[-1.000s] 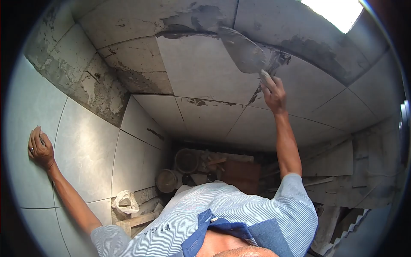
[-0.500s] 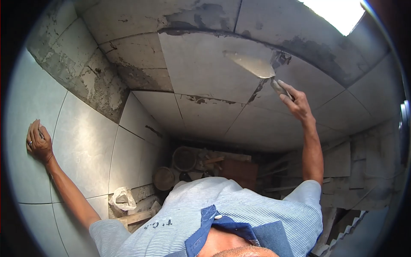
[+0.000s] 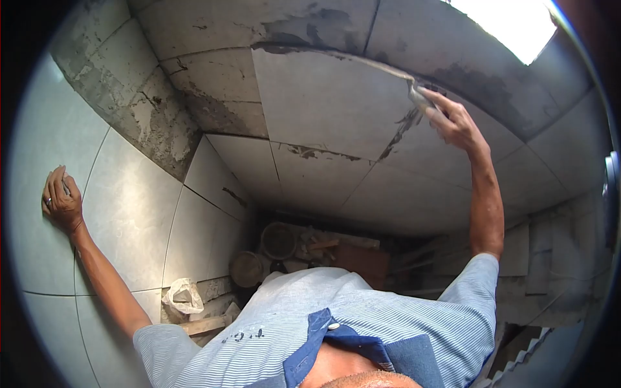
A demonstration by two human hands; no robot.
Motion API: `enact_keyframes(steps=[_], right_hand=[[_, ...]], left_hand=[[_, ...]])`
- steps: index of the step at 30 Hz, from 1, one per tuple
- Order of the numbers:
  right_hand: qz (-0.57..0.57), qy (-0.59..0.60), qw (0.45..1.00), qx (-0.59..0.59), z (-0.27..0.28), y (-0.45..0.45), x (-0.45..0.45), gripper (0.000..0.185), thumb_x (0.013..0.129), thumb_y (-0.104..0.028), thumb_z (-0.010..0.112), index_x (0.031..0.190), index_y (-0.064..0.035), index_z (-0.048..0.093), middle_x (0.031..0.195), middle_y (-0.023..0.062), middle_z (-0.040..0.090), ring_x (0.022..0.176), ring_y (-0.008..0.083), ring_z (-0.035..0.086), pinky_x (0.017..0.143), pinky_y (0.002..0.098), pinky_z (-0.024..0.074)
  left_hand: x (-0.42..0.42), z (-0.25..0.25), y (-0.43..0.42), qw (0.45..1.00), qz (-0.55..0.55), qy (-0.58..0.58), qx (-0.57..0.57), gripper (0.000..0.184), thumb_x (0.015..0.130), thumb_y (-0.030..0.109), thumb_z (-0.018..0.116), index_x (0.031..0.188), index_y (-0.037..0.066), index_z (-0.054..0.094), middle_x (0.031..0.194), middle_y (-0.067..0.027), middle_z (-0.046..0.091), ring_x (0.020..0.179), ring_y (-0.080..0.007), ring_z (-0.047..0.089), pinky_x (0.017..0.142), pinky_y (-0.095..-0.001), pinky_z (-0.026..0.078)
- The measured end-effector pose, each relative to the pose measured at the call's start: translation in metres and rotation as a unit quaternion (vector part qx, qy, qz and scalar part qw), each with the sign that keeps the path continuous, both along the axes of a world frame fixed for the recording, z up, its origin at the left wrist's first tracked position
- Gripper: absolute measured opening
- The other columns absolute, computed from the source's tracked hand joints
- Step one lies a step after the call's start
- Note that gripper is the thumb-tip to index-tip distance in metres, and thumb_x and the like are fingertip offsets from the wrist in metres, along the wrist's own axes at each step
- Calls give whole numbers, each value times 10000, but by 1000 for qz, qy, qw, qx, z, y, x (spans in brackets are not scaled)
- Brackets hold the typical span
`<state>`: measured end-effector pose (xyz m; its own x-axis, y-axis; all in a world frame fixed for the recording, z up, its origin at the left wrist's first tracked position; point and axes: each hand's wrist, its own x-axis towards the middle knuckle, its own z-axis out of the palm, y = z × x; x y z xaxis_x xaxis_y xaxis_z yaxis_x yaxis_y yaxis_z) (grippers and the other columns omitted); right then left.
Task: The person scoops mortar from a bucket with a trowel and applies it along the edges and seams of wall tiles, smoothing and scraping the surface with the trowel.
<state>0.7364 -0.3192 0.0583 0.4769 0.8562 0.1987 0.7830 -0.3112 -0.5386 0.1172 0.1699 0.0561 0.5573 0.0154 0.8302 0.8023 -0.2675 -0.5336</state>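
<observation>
My right hand [image 3: 455, 123] is closed round the handle of a trowel [image 3: 381, 66]. The trowel's blade shows edge-on along the upper edge of a large pale wall tile [image 3: 323, 97]. Dark mortar smears mark the joint at this tile's right side, below my right hand. At the far left, my left hand [image 3: 63, 202] rests against the tiled side wall [image 3: 129, 207] with its fingers curled. A small dark object shows between them, too small to name.
Two buckets [image 3: 279, 240] stand low in the middle, near a reddish-brown board [image 3: 362, 264]. A white bag [image 3: 184, 295] and a piece of wood [image 3: 206, 325] lie at the lower left. Corrugated sheet edges show at the lower right, and a bright opening at the upper right.
The trowel has gone from the tile's face to its upper edge, its blade turned edge-on. My right hand has moved right and up. My left hand stays on the side wall.
</observation>
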Motion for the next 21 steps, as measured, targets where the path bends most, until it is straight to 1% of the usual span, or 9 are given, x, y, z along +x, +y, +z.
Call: enact_keyframes(steps=[1, 3, 6, 9, 11, 13, 14, 17, 21], right_hand=[[-8, 44, 999, -27, 4, 0, -3, 441, 954, -242, 552, 1380, -129, 531, 1030, 146, 698, 792, 230, 617, 767, 364, 497], [36, 29, 999, 24, -11, 13, -4, 454, 950, -232, 570, 1392, -142, 518, 1012, 162, 697, 807, 251, 638, 768, 349, 493], [8, -83, 993, 86, -35, 39, -11, 450, 966, -202, 554, 1410, -165, 496, 1005, 208, 692, 867, 300, 663, 813, 398, 497], [32, -101, 991, 76, -62, 54, -9, 445, 967, -212, 549, 1407, -169, 500, 1001, 202, 696, 884, 311, 664, 826, 408, 496], [19, -84, 995, 47, -44, 49, -17, 464, 961, -229, 556, 1415, -161, 488, 1020, 200, 699, 912, 332, 668, 826, 413, 496], [19, 23, 999, -21, -21, 44, -29, 485, 924, -178, 587, 1391, -77, 505, 1119, 219, 679, 895, 301, 683, 814, 388, 504], [87, -47, 994, 51, -27, 51, -31, 480, 926, -178, 576, 1391, -79, 504, 1090, 223, 682, 887, 339, 682, 791, 381, 504], [90, -88, 987, 101, -24, 76, -47, 481, 936, -177, 566, 1403, -91, 489, 1080, 231, 675, 875, 332, 681, 778, 368, 508], [82, -173, 980, 58, -27, 124, -63, 459, 948, -188, 548, 1398, -124, 487, 995, 241, 671, 872, 378, 663, 783, 427, 513]], left_hand=[[-2, -1, 1, 1000, -11, 8, 5, 111, 888, 147, 634, 956, 173, 718, 1012, 63, 715, 964, -129, 674, 833, -270, 516], [4, -1, -6, 1000, 6, -3, 10, 113, 885, 144, 636, 954, 178, 719, 1009, 66, 714, 967, -127, 669, 835, -269, 511], [6, -1, -12, 1000, 14, -2, 10, 117, 882, 140, 638, 953, 184, 719, 999, 69, 714, 972, -123, 661, 839, -270, 507], [10, 3, -14, 1000, -5, 2, 18, 117, 880, 132, 638, 950, 182, 718, 976, 71, 714, 963, -121, 658, 838, -273, 507], [14, 1, -20, 1000, 1, -8, 15, 111, 881, 133, 638, 945, 178, 717, 971, 67, 715, 957, -127, 664, 839, -273, 508], [15, 2, -23, 1000, 1, -5, 15, 110, 881, 133, 638, 946, 177, 716, 972, 65, 716, 953, -130, 666, 837, -275, 510], [15, 2, -22, 1000, -4, -7, 17, 109, 880, 133, 639, 946, 177, 715, 972, 63, 716, 950, -134, 669, 834, -278, 511], [10, -1, -15, 1000, 2, -13, 5, 113, 882, 154, 646, 968, 192, 709, 1010, 82, 709, 1006, -116, 652, 861, -263, 477], [13, 2, -18, 1000, -11, -10, 20, 117, 883, 134, 638, 967, 172, 710, 999, 51, 714, 962, -142, 672, 835, -293, 518]])
